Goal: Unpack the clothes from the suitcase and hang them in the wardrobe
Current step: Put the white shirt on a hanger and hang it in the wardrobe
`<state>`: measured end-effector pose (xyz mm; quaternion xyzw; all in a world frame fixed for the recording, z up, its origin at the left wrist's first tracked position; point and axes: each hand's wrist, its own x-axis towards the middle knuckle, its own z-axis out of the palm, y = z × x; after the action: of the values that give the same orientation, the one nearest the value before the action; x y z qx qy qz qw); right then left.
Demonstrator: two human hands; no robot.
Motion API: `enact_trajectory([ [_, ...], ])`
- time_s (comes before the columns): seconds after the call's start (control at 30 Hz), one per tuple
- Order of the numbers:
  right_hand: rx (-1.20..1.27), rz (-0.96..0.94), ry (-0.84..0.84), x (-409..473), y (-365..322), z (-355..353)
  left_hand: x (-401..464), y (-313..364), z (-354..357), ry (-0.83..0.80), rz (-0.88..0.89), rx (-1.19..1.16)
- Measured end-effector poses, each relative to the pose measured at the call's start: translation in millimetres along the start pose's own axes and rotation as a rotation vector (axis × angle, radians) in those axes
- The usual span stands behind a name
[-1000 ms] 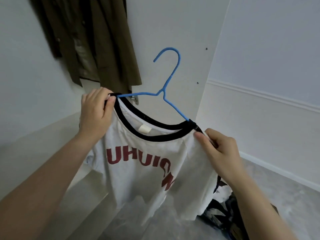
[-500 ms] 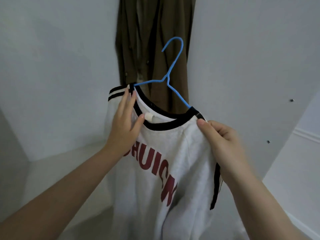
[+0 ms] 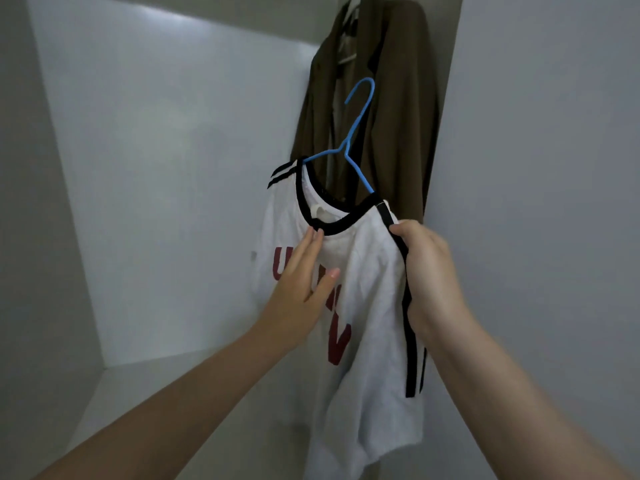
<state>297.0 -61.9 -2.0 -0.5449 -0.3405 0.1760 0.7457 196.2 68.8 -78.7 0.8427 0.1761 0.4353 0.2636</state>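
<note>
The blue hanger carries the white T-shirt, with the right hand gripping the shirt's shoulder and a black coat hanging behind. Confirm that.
Not quite: in the head view the coat is olive-brown, not black. The blue hanger does carry the white T-shirt, and the right hand grips its shoulder.

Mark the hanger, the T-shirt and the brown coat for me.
hanger point(image 3: 360, 116): head view, on its blue neck below the hook.
T-shirt point(image 3: 374, 258): head view, on the white chest fabric.
brown coat point(image 3: 401, 109): head view, on its right front panel.
</note>
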Motion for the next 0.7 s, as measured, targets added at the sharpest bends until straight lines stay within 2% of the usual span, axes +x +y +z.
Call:
enact_trajectory([
  [0.13,-0.044,-0.053,0.018,40.0,-18.9,15.6,28.3,-8.1,0.5,-0.012,0.028,-0.014],
  [0.33,-0.084,-0.264,0.001,112.9,-56.4,46.4,94.9,-22.4,-9.2,-0.035,0.138,-0.056],
  [0.5,-0.192,-0.415,0.086,169.8,-102.7,71.8,150.9,-25.2,-29.8,-0.067,0.225,-0.091],
  [0.7,-0.336,-0.537,0.177,222.3,-167.3,107.5,217.4,-32.4,-57.0,-0.028,0.269,-0.124],
])
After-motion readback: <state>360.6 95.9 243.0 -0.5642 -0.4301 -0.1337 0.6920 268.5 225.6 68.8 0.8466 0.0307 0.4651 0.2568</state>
